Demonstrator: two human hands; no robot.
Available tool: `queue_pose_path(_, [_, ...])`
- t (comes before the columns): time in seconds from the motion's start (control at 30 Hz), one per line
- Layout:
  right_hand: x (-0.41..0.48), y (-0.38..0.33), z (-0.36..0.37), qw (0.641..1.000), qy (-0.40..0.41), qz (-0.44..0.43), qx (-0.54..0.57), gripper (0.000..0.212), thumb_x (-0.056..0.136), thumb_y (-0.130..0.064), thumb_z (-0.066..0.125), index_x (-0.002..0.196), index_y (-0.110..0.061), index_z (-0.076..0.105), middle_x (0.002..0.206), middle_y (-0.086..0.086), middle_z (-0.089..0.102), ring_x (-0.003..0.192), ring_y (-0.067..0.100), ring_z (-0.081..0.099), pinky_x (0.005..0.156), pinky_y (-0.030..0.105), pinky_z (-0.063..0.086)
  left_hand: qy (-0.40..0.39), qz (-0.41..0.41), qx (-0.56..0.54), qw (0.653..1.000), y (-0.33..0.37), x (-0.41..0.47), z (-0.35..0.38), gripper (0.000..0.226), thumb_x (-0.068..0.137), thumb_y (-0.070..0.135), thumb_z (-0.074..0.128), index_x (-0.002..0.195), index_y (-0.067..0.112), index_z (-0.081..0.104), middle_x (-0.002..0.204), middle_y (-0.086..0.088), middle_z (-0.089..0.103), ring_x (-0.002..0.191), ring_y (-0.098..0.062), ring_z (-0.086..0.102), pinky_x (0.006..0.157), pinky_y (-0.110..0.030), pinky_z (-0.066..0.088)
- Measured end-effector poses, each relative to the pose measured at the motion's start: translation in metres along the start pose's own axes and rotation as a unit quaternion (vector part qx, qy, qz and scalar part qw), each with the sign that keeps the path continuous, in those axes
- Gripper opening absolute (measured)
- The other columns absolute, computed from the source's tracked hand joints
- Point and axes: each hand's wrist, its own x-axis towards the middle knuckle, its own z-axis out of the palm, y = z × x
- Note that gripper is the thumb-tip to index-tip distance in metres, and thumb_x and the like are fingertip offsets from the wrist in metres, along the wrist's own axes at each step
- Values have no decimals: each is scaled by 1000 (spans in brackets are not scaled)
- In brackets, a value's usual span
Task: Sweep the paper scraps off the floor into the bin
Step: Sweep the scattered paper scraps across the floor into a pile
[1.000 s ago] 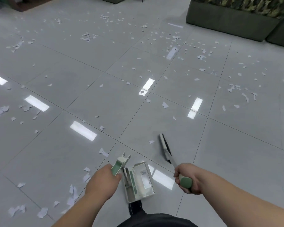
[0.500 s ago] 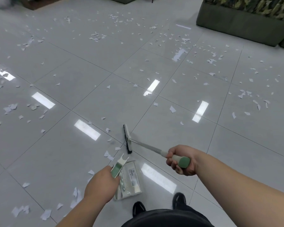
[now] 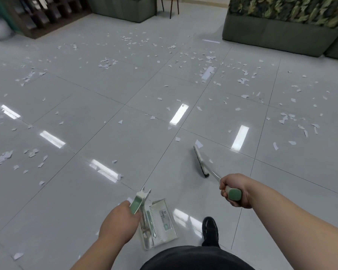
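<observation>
Clamping right grip [image 3: 233,190] on broom [image 3: 200,162], left grip [image 3: 118,223] on dustpan [image 3: 162,221], I judge paper scraps [image 3: 199,143] beyond it featherlight.

Glossy grey tile floor [image 3: 105,106] w/ ceiling-light reflections; green sofa [image 3: 271,34] far right.

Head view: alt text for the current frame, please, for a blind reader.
A person's right hand grips a broom, its head near the grey tiled floor, while the left hand holds a dustpan by its handle. White paper scraps litter the floor ahead.
</observation>
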Motion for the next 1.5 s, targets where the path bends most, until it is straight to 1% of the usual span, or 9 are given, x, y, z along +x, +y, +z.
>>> queue_pose_path(0.27, [51, -53, -95, 999, 46, 1, 22, 16, 81, -3, 55, 95, -11, 54, 61, 11, 61, 35, 18, 54, 43, 18, 40, 3, -34, 7, 999, 84, 30, 12, 24, 92, 39, 57, 82, 18, 53, 77, 2, 62, 74, -19, 59, 57, -31, 38])
queue_pose_path(0.37, [78, -73, -115, 999, 51, 3, 3, 22, 82, -3, 55, 102, -12, 54, 72, 12, 63, 34, 17, 57, 43, 18, 43, 9, -56, -8, 998, 106, 33, 16, 23, 92, 39, 58, 81, 20, 53, 77, 1, 62, 74, -19, 58, 58, -31, 38])
queue_pose_path(0.47, [100, -95, -117, 999, 38, 0, -30, 23, 84, -3, 53, 104, -13, 53, 66, 12, 63, 34, 17, 58, 43, 17, 42, 14, -85, -13, 996, 123, 33, 19, 25, 92, 41, 58, 81, 19, 53, 75, 1, 62, 71, -18, 58, 57, -31, 38])
queue_pose_path(0.7, [115, -122, -55, 991, -68, -2, -116, 18, 90, -4, 51, 106, -12, 50, 74, 13, 62, 31, 17, 56, 42, 17, 40, 21, -141, -36, 989, 147, 24, 28, 25, 93, 41, 57, 78, 22, 50, 72, 3, 60, 66, -14, 55, 54, -28, 35])
queue_pose_path(0.8, [108, -121, -22, 982, -126, 18, -142, 10, 88, -6, 53, 98, -9, 53, 67, 10, 62, 41, 18, 56, 43, 18, 40, 23, -160, -46, 986, 150, 19, 32, 25, 93, 40, 58, 79, 21, 50, 72, 3, 60, 64, -12, 55, 53, -27, 34])
queue_pose_path(0.97, [92, -114, 23, 961, -222, 35, -158, 22, 85, -6, 55, 107, -10, 55, 61, 5, 59, 41, 14, 56, 43, 18, 43, 23, -197, -51, 979, 140, 6, 41, 26, 92, 41, 58, 81, 19, 51, 73, 2, 61, 66, -14, 56, 55, -28, 36])
queue_pose_path(1.17, [77, -118, 26, 938, -299, 79, -155, 10, 84, -11, 58, 92, -11, 53, 64, 3, 58, 47, 12, 48, 42, 19, 43, 36, -219, -49, 974, 129, -1, 44, 24, 93, 41, 58, 82, 20, 53, 74, 4, 61, 67, -12, 56, 56, -28, 37])
queue_pose_path(1.33, [62, -120, 14, 944, -281, 50, -163, 23, 82, -7, 58, 104, -8, 54, 65, 4, 60, 42, 11, 51, 43, 19, 43, 45, -237, -65, 968, 132, 5, 43, 23, 91, 38, 59, 79, 20, 53, 74, 3, 62, 67, -14, 57, 56, -29, 37])
queue_pose_path(1.5, [61, -133, -29, 960, -224, -22, -165, 10, 84, -3, 55, 89, -11, 54, 59, 5, 56, 39, 15, 50, 46, 18, 37, 46, -219, -54, 973, 145, 16, 38, 23, 91, 39, 58, 76, 23, 50, 73, 5, 60, 67, -14, 55, 53, -28, 33])
